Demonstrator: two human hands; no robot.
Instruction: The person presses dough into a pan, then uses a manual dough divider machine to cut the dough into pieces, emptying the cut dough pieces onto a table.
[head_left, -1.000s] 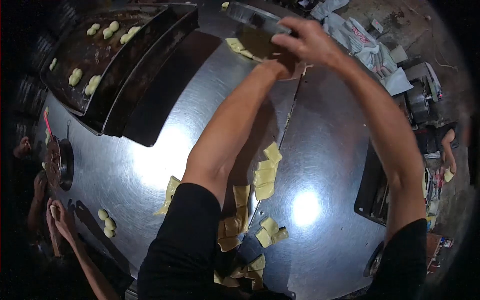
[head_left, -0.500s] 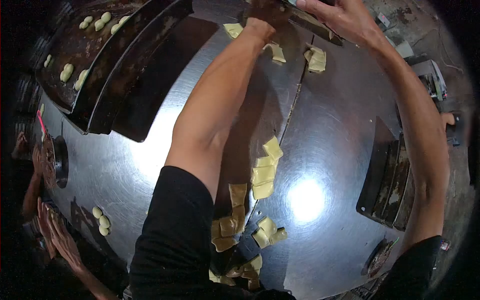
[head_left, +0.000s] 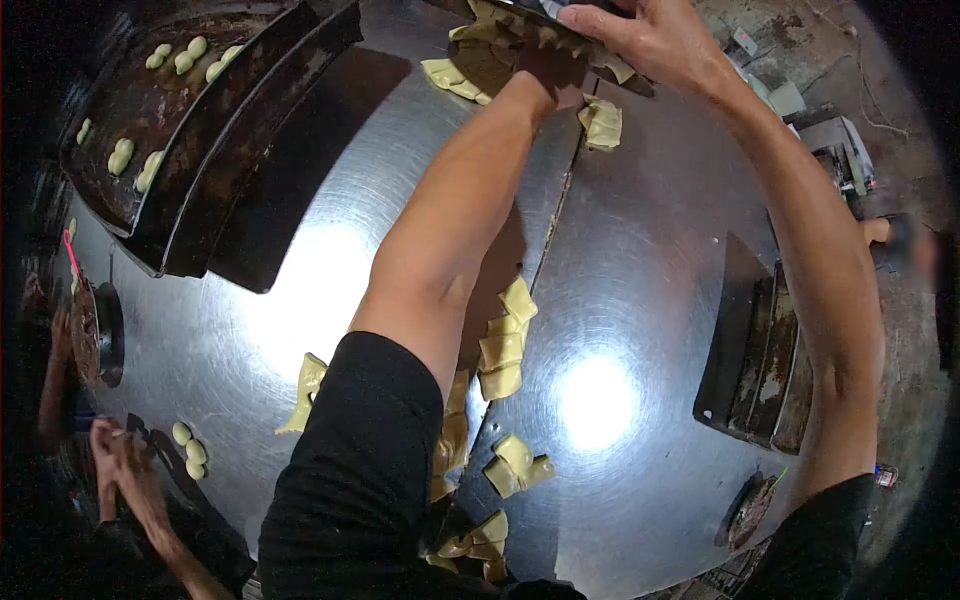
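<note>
At the top edge, my right hand [head_left: 665, 40] has its thumb over the rim of a dark, flat tray [head_left: 572, 28], which is partly out of frame. My left hand [head_left: 555, 72] is in the shadow beneath it, its fingers hidden, close to pale yellow dough pieces [head_left: 490, 22] along the tray's edge. Flat dough sheets [head_left: 455, 78] lie on the metal table left of that hand. Another folded dough piece [head_left: 602, 122] rests just below my right hand. Overlapping dough squares [head_left: 502, 350] lie mid-table, with a smaller cluster [head_left: 517, 463] nearer me.
Dark trays [head_left: 225, 150] stand at upper left, one bearing rounded dough pieces [head_left: 121, 156]. More trays [head_left: 765, 365] are at the right. Dough balls [head_left: 195, 452] lie near a co-worker's hands [head_left: 125, 465]. Bowls of brown filling [head_left: 88, 335] [head_left: 752, 515] sit at both sides.
The view has shifted slightly, and my left arm has moved rightward across it. More dough shows by the tray at the top. A dough piece left of my sleeve is now visible. The co-worker's hands moved.
</note>
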